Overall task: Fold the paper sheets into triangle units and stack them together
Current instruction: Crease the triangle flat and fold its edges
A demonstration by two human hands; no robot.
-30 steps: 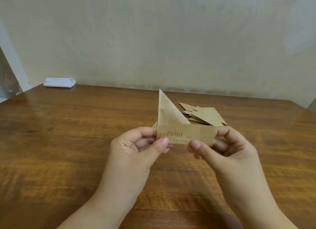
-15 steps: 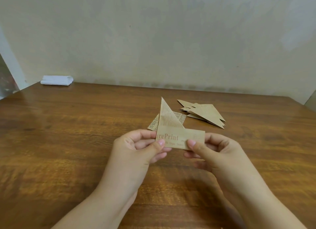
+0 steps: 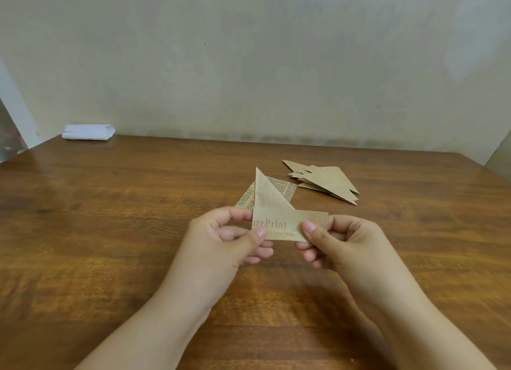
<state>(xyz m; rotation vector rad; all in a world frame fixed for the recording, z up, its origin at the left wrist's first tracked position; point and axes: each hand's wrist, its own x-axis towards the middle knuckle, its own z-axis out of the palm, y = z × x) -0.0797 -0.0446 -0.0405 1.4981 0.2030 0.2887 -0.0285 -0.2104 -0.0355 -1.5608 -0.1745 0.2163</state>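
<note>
A: What do we hold above the wooden table (image 3: 110,231)?

B: A partly folded paper strip (image 3: 287,226), printed with "Print". Our left hand (image 3: 229,239) pinches its left end between thumb and curled fingers; our right hand (image 3: 340,242) pinches its right end the same way. One flap stands up as a triangle (its tip points away from us).

A: And on the table?

B: An unfolded printed sheet (image 3: 284,188) lies flat just behind the strip, partly hidden by it. The stack of folded triangle units (image 3: 329,180) rests farther back to the right, apart from both hands. A white folded cloth (image 3: 88,132) lies at the far left edge, against the wall (image 3: 249,65).
</note>
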